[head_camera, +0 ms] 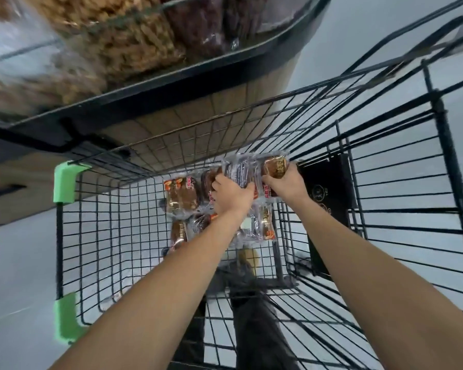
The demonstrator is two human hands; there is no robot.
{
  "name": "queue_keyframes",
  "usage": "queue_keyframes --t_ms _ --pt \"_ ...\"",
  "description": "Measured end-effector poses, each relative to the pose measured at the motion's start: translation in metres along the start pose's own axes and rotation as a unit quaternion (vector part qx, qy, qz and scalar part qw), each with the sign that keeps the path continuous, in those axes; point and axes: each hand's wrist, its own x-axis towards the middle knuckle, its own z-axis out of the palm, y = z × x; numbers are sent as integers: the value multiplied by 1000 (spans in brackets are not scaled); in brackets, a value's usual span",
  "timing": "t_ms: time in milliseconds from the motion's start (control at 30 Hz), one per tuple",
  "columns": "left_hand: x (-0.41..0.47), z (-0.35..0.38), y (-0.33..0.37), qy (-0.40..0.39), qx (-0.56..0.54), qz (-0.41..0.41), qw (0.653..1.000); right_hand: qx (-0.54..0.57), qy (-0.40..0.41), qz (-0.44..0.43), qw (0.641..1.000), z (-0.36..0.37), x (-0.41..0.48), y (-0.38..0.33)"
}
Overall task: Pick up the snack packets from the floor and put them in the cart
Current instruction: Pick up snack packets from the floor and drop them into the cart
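Person is wearing plain dark grey trousers (pixel 254 324). The left arm (pixel 155 284) and right arm (pixel 364 265) are showing bare along their whole visible length, left hand (pixel 233 193) and right hand (pixel 284 182) likewise bare. A tan rounded tip (pixel 249 256) is showing beyond the trouser leg, possibly footwear; too blurred to tell.

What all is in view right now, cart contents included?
snack packets: at least six, clear wrap over brown, in cart basket
cart: one, black wire, centre
corner guards: two, green, cart's left rim
panel: one, black, cart's right side
display bin: one, black-rimmed, upper left, holding tan and dark-red snacks
floor: grey, around cart
leg: one, dark trousers, seen through cart
left hand: gripping packets in cart
right hand: gripping a packet beside it
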Motion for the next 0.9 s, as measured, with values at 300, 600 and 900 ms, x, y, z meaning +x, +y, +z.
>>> queue_keyframes --t_ms 300,600,900 --pt "34 15 -8 -5 24 -24 999 -2 -30 8 1000 31 34 9" --pt "45 3 -15 -38 -29 21 999 -20 -52 -15 998 25 31 3" --pt "9 -29 -28 -25 -70 48 996 -31 -52 -80 995 16 -15 -9"
